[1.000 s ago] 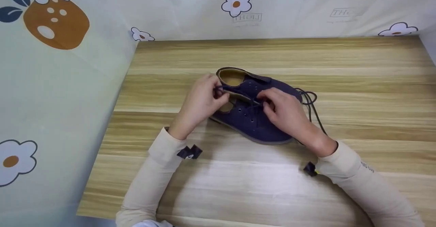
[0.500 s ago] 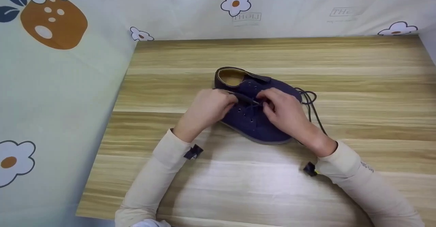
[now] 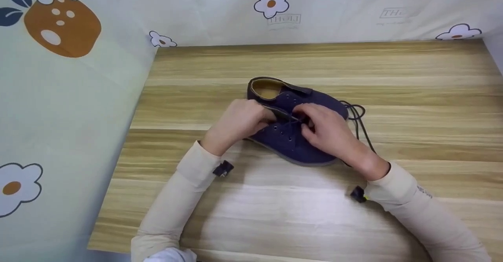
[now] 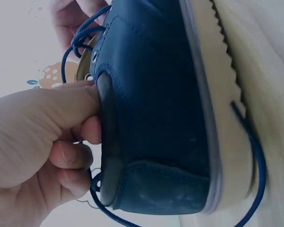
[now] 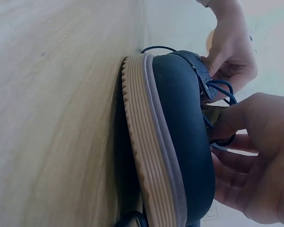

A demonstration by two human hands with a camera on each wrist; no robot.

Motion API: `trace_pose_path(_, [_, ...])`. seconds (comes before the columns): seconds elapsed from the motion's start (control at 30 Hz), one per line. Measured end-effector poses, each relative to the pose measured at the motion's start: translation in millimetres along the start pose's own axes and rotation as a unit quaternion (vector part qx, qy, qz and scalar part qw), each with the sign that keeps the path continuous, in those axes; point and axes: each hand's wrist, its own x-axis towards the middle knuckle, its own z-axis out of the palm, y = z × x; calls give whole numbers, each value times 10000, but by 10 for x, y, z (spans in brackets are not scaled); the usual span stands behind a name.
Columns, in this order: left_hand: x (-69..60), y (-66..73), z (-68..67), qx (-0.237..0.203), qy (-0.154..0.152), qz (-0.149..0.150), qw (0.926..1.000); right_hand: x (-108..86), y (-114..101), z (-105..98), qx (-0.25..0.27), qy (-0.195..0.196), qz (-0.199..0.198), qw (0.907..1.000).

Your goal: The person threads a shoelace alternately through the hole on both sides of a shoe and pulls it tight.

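Your right hand (image 3: 328,128) pinches the lace (image 4: 76,40) of the near shoe (image 3: 294,148), left hand (image 3: 240,117) at its collar (image 4: 109,151), grip unclear; shoe on table (image 3: 196,69), well inside the far edge; one-sided tugging could tangle the lace or skew the shoe.

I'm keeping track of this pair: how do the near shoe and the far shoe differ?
The near shoe has the left hand at its opening; the far shoe has its opening uncovered. A lace runs through some of the near shoe's eyelets; the far shoe's visible eyelets show none. Both are dark blue.
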Motion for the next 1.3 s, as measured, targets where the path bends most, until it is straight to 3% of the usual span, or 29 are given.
trace_pose_path(0.2, [29, -23, 8, 79, -187, 165, 9997, 2, 0, 15, -48, -2, 93, 9999])
trace_pose_path(0.37, [-18, -19, -14, 81, -195, -21, 9998, 14, 3, 36, -83, 124, 106, 9998])
trace_pose_path(0.5, [-119, -26, -133, 13, -14, -235, 9997, 23, 1, 47, -91, 170, 99, 9998])
trace_pose_path(0.67, [-301, -44, -338, -488, 143, -409, 9979, 30, -5, 56, -187, 239, 55, 9995])
trace_pose_path(0.83, [-388, -30, -448, -1201, -106, -377, 9920, 36, -12, 64, -258, 325, 7, 9991])
trace_pose_path(1.0, [-388, -36, -442, -1278, -159, -528, 9903, 44, -24, 74, -265, 313, -20, 9992])
trace_pose_path(1.3, [-259, -30, -301, -713, -202, -787, 9941, 43, -23, 69, -250, 349, -35, 9991])
